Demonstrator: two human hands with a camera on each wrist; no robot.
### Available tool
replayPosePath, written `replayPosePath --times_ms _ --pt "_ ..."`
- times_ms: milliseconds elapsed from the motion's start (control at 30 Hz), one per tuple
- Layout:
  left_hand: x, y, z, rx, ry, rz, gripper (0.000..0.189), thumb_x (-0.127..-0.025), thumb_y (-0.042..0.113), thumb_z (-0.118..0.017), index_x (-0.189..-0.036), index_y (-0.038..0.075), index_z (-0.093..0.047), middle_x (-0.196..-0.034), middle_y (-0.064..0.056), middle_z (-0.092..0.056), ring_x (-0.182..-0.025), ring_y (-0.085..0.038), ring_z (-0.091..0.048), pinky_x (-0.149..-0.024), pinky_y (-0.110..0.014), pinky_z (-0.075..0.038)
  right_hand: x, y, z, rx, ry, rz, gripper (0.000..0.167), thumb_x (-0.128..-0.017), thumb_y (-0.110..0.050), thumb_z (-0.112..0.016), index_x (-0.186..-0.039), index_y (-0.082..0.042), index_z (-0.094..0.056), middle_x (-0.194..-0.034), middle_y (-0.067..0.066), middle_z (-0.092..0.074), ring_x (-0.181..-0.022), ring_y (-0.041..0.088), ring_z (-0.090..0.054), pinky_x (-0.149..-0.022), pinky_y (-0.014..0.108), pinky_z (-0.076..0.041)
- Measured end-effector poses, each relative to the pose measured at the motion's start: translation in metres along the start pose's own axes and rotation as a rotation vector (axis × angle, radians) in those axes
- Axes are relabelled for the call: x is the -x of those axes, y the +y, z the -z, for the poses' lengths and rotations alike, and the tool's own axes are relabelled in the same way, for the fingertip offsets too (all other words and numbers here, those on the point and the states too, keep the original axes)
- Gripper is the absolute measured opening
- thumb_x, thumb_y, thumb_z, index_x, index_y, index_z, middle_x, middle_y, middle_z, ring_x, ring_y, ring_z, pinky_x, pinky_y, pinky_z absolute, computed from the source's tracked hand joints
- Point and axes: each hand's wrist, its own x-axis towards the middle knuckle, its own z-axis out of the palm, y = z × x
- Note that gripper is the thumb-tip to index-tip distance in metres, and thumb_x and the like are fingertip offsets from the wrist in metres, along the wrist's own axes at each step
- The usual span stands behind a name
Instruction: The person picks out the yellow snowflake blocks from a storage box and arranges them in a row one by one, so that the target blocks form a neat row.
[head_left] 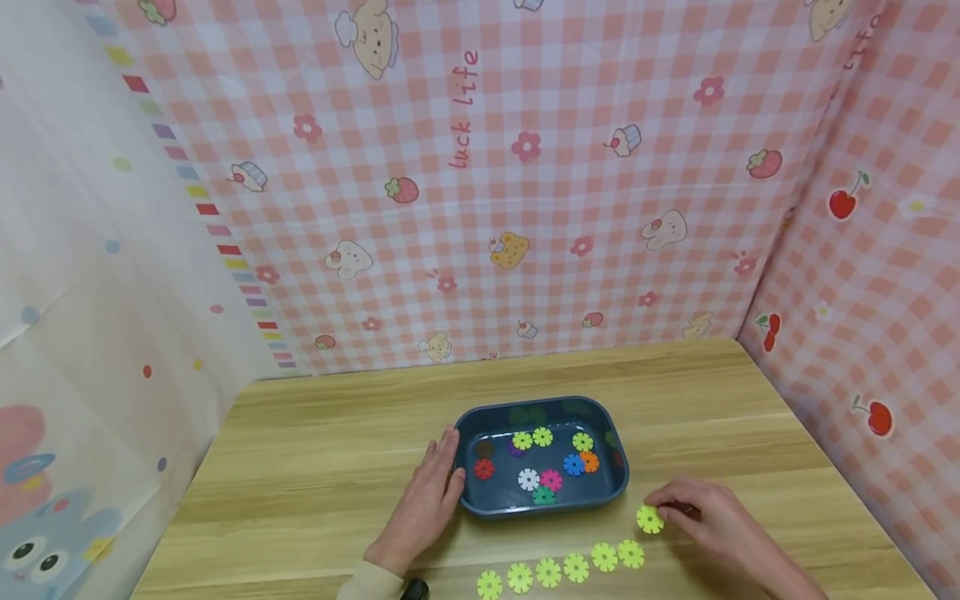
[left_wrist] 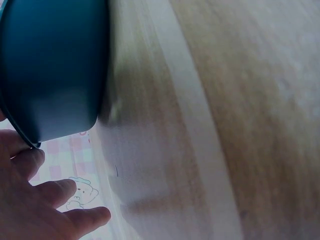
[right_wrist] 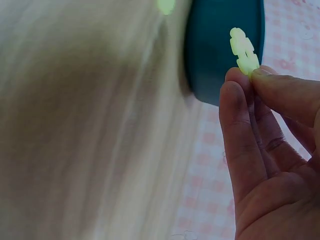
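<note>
Between the thumb and fingers of my right hand [head_left: 708,515] is a yellow-green notched plastic disc [head_left: 649,519], seen nearly edge-on in the right wrist view [right_wrist: 242,47]. It is held up off the front right corner of a dark blue tray [head_left: 540,510]. My left hand [head_left: 422,507] rests against the tray's left side with its fingers extended along the rim. Several matching yellow-green discs [head_left: 549,572] lie in a row on the table in front of the tray, just left of the right hand.
Inside the tray lie loose discs of mixed colours, among them a red disc [head_left: 483,468], a white disc [head_left: 528,479], a blue disc [head_left: 573,464] and several yellow-green ones. The wood-grain table [head_left: 330,450] meets a pink checked cloth [head_left: 480,217] behind and at the right.
</note>
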Motion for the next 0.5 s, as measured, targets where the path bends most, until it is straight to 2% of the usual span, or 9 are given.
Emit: replayPosePath --times_ms 167,400,500 --pt "0.000 0.000 0.000 0.005 -0.005 0.009 0.059 -0.111 0.027 -0.048 -0.162 0.004 -0.031 -0.169 -0.013 -0.027 -0.153 -0.043 -0.026 -0.116 -0.068 -0.029 0.005 0.003 0.001 -0.035 -0.090 -0.132 0.022 -0.089 0.002 -0.076 -0.098 -0.018 -0.077 -0.095 -0.010 -0.073 -0.083 -0.005 -0.059 -0.067 0.021 -0.055" --pt "0.000 0.000 0.000 0.005 -0.007 0.006 0.059 -0.111 0.027 -0.047 -0.162 0.004 -0.031 -0.169 -0.012 -0.027 -0.153 -0.043 -0.026 -0.116 -0.069 -0.029 0.011 0.008 -0.001 -0.075 -0.199 -0.198 0.022 -0.091 0.002 -0.073 -0.100 -0.018 -0.077 -0.095 -0.012 -0.072 -0.084 -0.004 -0.060 -0.071 0.022 -0.055" --pt "0.000 0.000 0.000 0.001 -0.004 0.000 0.059 -0.111 0.027 -0.047 -0.162 0.004 -0.031 -0.169 -0.013 -0.027 -0.153 -0.044 -0.027 -0.116 -0.069 -0.029 0.011 0.011 -0.001 -0.090 -0.257 -0.252 0.022 -0.092 0.001 -0.072 -0.101 -0.018 -0.077 -0.096 -0.013 -0.071 -0.083 -0.003 -0.058 -0.072 0.022 -0.055"
